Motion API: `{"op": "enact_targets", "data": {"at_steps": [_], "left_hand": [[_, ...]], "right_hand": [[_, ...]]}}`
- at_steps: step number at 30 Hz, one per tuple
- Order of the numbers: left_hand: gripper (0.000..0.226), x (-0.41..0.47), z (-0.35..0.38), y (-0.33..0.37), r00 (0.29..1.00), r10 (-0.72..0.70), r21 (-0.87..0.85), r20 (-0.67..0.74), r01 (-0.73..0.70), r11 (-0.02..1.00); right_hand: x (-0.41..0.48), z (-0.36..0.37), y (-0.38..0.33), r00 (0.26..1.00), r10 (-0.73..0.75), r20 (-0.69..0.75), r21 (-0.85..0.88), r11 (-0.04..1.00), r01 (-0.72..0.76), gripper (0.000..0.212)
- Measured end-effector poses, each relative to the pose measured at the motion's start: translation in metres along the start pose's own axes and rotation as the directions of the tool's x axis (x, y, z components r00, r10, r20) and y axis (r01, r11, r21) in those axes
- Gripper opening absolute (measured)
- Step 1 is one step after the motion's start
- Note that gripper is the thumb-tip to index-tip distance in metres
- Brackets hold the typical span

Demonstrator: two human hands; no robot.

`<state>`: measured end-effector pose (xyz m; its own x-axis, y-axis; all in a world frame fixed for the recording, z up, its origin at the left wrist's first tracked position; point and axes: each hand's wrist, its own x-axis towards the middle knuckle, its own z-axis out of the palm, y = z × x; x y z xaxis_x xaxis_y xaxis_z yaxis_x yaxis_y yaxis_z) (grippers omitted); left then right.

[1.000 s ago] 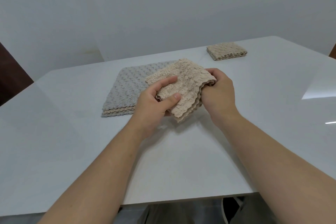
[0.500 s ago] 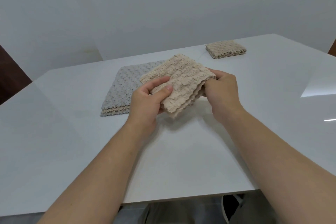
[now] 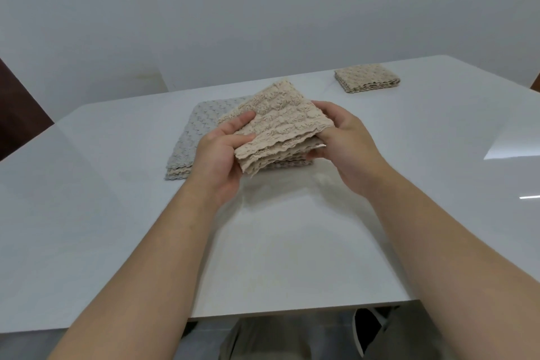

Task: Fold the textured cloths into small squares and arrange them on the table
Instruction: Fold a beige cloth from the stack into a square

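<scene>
A beige textured cloth [image 3: 277,128], folded into a small thick square, is held in the air above the white table [image 3: 292,242]. My left hand [image 3: 222,155] grips its left edge, thumb on top. My right hand [image 3: 347,143] grips its right edge, fingers under the layers. Behind and below it a stack of larger cloths [image 3: 193,140] lies flat, grey on top with beige layers showing at its edge. Another small folded beige square [image 3: 366,78] sits at the far right of the table.
The table's near edge [image 3: 292,310] runs across the bottom of the view, with my legs below it. A grey wall stands behind the table. A dark brown panel [image 3: 17,114] shows at the far left.
Both hands have lifted the folded beige cloth a little and flattened it into a neater square; the right hand's fingers have slid under its right edge.
</scene>
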<state>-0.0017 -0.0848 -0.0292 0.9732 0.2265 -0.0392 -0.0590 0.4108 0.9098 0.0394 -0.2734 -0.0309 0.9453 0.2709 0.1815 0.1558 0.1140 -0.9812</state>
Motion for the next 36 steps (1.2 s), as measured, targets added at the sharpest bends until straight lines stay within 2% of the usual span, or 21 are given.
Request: {"op": "enact_targets", "data": {"at_steps": [2,5,7,10,18,21,24,26,29,31,33,36], "left_hand": [[0.04,0.0,-0.003,0.001,1.0,0.004,0.023,-0.006,-0.004,1.0],[0.04,0.0,-0.006,0.005,1.0,0.014,0.061,0.004,-0.015,0.998],[0.041,0.001,-0.007,0.008,1.0,0.008,0.071,0.02,-0.009,0.997],[0.043,0.001,-0.01,0.013,0.999,-0.002,0.071,0.042,-0.001,0.997],[0.039,0.001,-0.015,0.008,0.996,0.061,0.165,0.071,-0.072,0.984],[0.033,0.002,-0.015,0.007,0.993,0.095,0.175,0.063,-0.105,0.979],[0.025,0.001,-0.013,0.007,0.99,0.13,0.295,0.064,-0.143,0.945],[0.019,-0.002,-0.011,0.004,0.984,0.151,0.368,0.09,-0.174,0.913],[0.022,-0.004,-0.009,-0.002,0.965,0.213,0.48,0.152,-0.26,0.838],[0.031,-0.005,-0.008,-0.004,0.946,0.25,0.556,0.204,-0.323,0.766],[0.038,-0.004,-0.007,-0.007,0.928,0.272,0.561,0.255,-0.371,0.74],[0.043,-0.003,-0.008,-0.009,0.926,0.277,0.569,0.257,-0.377,0.731]], "right_hand": [[0.0,0.0,0.002,1.0,0.018,-0.024,-0.095,0.995,-0.021,0.042],[0.0,-0.002,0.001,0.998,0.063,-0.003,-0.041,0.997,-0.064,0.063],[-0.001,-0.003,0.0,0.998,0.033,0.05,-0.012,0.999,-0.032,0.08],[-0.003,-0.002,0.001,0.985,0.021,0.171,0.011,1.0,-0.024,0.087],[-0.001,-0.01,0.004,0.941,0.075,0.331,0.03,0.996,-0.089,0.072],[-0.001,-0.016,0.002,0.901,0.141,0.41,0.044,0.984,-0.174,0.063],[0.001,-0.015,0.0,0.934,0.179,0.309,0.071,0.975,-0.21,0.031],[0.004,-0.012,0.002,0.967,0.195,0.164,0.058,0.977,-0.207,0.039],[0.007,-0.008,0.009,0.994,0.092,-0.064,-0.173,0.98,-0.102,0.048],[0.008,-0.008,0.012,0.988,0.018,-0.151,-0.282,0.957,-0.061,0.046],[0.007,-0.009,0.012,0.987,-0.043,-0.154,-0.311,0.95,-0.007,0.034],[0.004,-0.009,0.014,0.993,-0.101,-0.064,-0.347,0.935,0.072,0.011]]}}
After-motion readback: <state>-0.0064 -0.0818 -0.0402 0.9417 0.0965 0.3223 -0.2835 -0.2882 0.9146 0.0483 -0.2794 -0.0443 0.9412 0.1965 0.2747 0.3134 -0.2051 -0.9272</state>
